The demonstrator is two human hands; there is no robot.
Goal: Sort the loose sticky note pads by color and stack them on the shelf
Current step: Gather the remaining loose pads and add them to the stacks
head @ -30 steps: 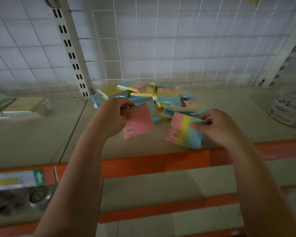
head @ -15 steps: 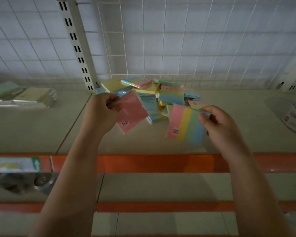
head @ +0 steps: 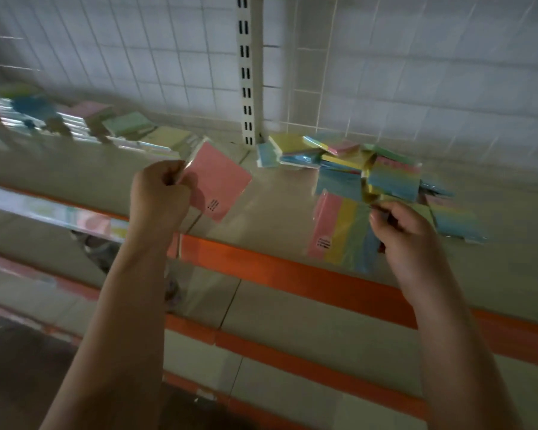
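My left hand [head: 159,197] pinches a wrapped pink sticky note pad [head: 221,184] by its corner, held above the shelf [head: 280,209]. My right hand [head: 401,231] pinches a pad with pink, yellow, green and blue stripes [head: 339,234] by its top edge, so it hangs in front of the shelf's orange front strip [head: 292,274]. Behind my right hand lies a loose heap of mixed pads [head: 364,169] in yellow, blue, green, pink and striped colours. To the left, blurred, sorted pads [head: 131,125] sit in a row on the neighbouring shelf section.
A white slotted upright [head: 246,72] and a wire grid back panel [head: 416,72] stand behind the shelf. Lower shelves with orange edges [head: 292,361] run below my arms. A price label strip [head: 53,212] runs along the left shelf's front.
The view has swung left, bringing the sorted row at the left into sight. My left hand has carried the pink pad leftward, away from the heap; my right hand still holds the striped pad.
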